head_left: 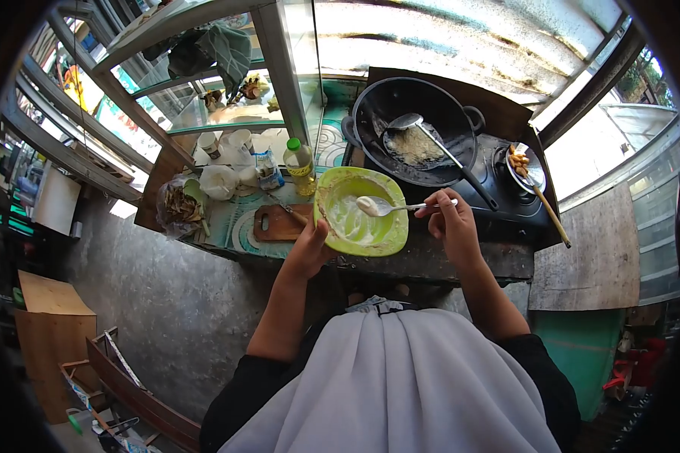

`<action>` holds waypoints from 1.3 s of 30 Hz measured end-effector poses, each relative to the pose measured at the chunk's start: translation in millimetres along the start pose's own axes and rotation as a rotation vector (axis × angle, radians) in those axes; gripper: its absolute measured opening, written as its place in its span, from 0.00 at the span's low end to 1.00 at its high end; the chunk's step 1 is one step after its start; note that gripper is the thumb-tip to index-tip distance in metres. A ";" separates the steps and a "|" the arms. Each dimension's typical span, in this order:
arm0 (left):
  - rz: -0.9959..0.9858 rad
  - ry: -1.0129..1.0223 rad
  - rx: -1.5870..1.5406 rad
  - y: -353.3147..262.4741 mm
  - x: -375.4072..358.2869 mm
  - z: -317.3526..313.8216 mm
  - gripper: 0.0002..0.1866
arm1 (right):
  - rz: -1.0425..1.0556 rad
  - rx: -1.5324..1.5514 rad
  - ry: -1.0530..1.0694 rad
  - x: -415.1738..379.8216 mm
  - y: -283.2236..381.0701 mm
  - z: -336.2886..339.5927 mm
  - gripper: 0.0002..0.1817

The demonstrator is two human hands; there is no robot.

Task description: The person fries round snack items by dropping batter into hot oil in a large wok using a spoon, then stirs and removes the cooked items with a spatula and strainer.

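Observation:
My left hand (308, 249) grips the near left rim of a lime-green bowl (397, 235), tilted towards me, with white batter smeared inside. In my right hand (447, 219) is the handle of a metal spoon (381, 207). White batter fills the spoon's tip, which is over the bowl. Behind the bowl stands a black wok (378, 102) on the stove, holding bubbling oil and a pale frying piece. A spatula (449, 155) with a long dark handle rests in the wok.
Right of the wok, a strainer (540, 195) holds browned fried pieces on the stove (506, 219). Left of the bowl are a yellow bottle with a green cap (301, 170), a wooden board (272, 224), cups (210, 145), a blue packet (268, 170) and a plastic bag (177, 205).

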State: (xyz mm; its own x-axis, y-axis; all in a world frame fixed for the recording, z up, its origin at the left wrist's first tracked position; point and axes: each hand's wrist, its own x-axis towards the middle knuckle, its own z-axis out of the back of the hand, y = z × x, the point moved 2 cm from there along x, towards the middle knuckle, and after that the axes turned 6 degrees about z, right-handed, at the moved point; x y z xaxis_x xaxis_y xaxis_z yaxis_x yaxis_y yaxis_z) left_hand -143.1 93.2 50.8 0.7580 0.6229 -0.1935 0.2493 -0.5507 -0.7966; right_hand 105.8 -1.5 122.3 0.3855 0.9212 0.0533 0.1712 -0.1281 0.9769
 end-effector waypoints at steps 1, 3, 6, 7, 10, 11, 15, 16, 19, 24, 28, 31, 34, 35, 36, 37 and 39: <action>-0.014 -0.014 -0.014 1.2 -2.1 3.3 0.47 | 0.027 -0.031 -0.019 3.2 -0.6 8.4 0.13; -0.047 -0.061 -0.040 -0.3 -8.9 6.7 0.47 | 0.055 -0.028 -0.088 12.5 -4.7 28.1 0.14; -0.072 -0.111 -0.089 -3.7 -19.9 17.2 0.47 | 0.074 -0.042 -0.192 30.3 -17.2 57.0 0.13; -0.075 -0.124 -0.109 -4.5 -23.7 20.8 0.47 | 0.077 -0.044 -0.227 36.1 -22.4 67.2 0.13; -0.099 -0.219 -0.095 -11.6 -37.0 21.1 0.47 | 0.064 -0.050 -0.333 53.2 -25.2 98.4 0.12; -0.110 -0.230 -0.093 -13.4 -39.7 19.9 0.47 | 0.070 -0.040 -0.365 60.5 -23.4 107.7 0.12; -0.153 -0.296 -0.092 -14.0 -46.0 15.5 0.48 | 0.175 -0.154 -0.408 102.1 -23.8 156.9 0.15; -0.162 -0.318 -0.097 -12.7 -46.6 14.5 0.47 | 0.222 -0.206 -0.393 117.7 -30.4 172.3 0.16; -0.183 -0.323 -0.106 -8.1 -48.1 7.2 0.47 | 0.291 -0.647 -0.368 156.2 -36.1 191.0 0.19; -0.211 -0.379 -0.126 3.0 -48.0 -16.7 0.46 | 0.299 -1.185 -0.171 203.2 -51.2 201.3 0.20; -0.233 -0.444 -0.140 12.7 -47.7 -35.4 0.46 | 0.289 -1.283 -0.014 221.8 -49.7 193.1 0.20; -0.236 -0.499 -0.134 20.5 -46.2 -51.1 0.46 | 0.383 -1.370 0.079 226.0 -42.5 183.7 0.19; -0.241 -0.533 -0.143 30.2 -40.8 -65.9 0.46 | 0.423 -1.415 0.137 226.6 -36.0 178.8 0.17; -0.243 -0.535 -0.144 34.4 -38.7 -70.3 0.46 | 0.439 -1.415 0.150 226.8 -35.9 179.9 0.17; -0.244 -0.536 -0.146 38.7 -36.4 -74.2 0.46 | 0.449 -1.417 0.164 226.9 -36.0 181.2 0.17; -0.246 -0.536 -0.147 42.9 -33.9 -78.4 0.46 | 0.459 -1.419 0.177 227.1 -35.9 183.1 0.17; -0.251 -0.526 -0.150 50.1 -28.1 -86.0 0.46 | 0.499 -1.411 0.196 229.1 -36.5 187.6 0.16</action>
State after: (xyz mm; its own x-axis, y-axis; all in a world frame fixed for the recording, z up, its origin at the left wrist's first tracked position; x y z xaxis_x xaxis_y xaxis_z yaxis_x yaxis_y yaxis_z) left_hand -100.1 0.3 65.5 0.2744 0.9143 -0.2979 0.4932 -0.3998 -0.7726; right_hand 358.0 145.3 60.0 -0.0036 0.9387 0.3447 -0.9673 -0.0907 0.2369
